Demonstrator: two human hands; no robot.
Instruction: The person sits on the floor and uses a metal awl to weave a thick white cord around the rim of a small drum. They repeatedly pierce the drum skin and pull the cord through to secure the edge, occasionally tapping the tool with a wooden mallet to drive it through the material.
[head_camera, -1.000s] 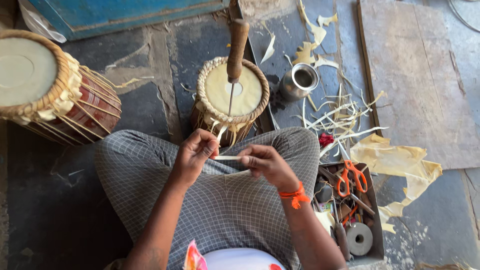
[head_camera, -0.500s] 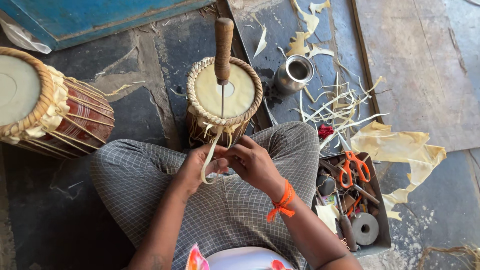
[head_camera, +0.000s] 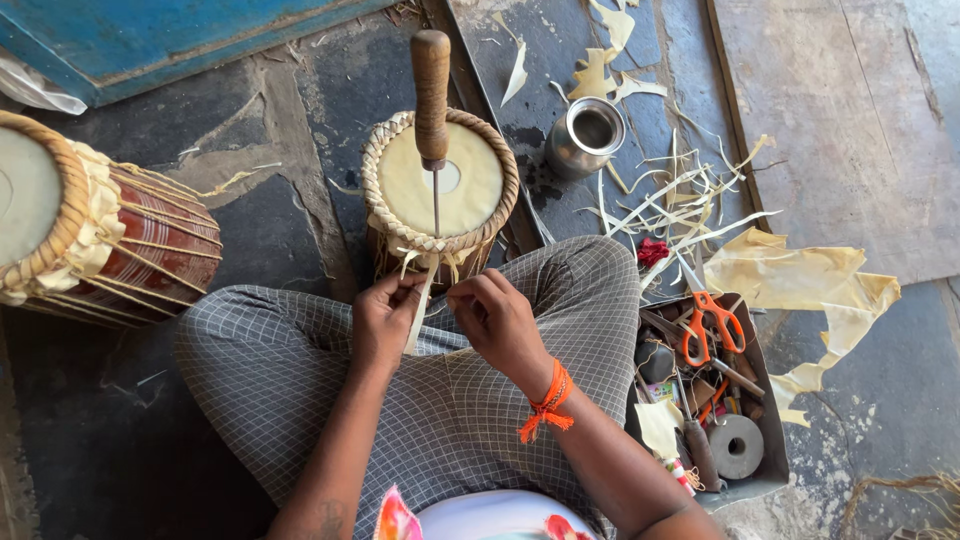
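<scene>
A pale hide strip (head_camera: 420, 312) is held taut between both hands over the checked lap, just below the near rim of the small drum (head_camera: 440, 195). Its upper end runs into the braided lacing at that rim. The left hand (head_camera: 383, 322) is closed around the strip's lower part, and the right hand (head_camera: 497, 318) is pinched shut on the strip close beside it, an orange thread tied at its wrist. The step in hand appears to be threading or tightening the strip through the rim braid. The next move likely calls for a steady pull with both grips kept firm, so that the strip is not slackened or torn.

A wooden-handled awl (head_camera: 432, 110) stands upright with its thin point at the drum's near rim. On the stone floor beyond the drum a small steel cup (head_camera: 586, 135) is set among scattered hide trimmings (head_camera: 680, 195). At the floor's left edge a larger laced drum (head_camera: 95, 230) lies on its side. By the right knee a metal tool tray (head_camera: 775, 440) holds orange-handled scissors (head_camera: 712, 322).
</scene>
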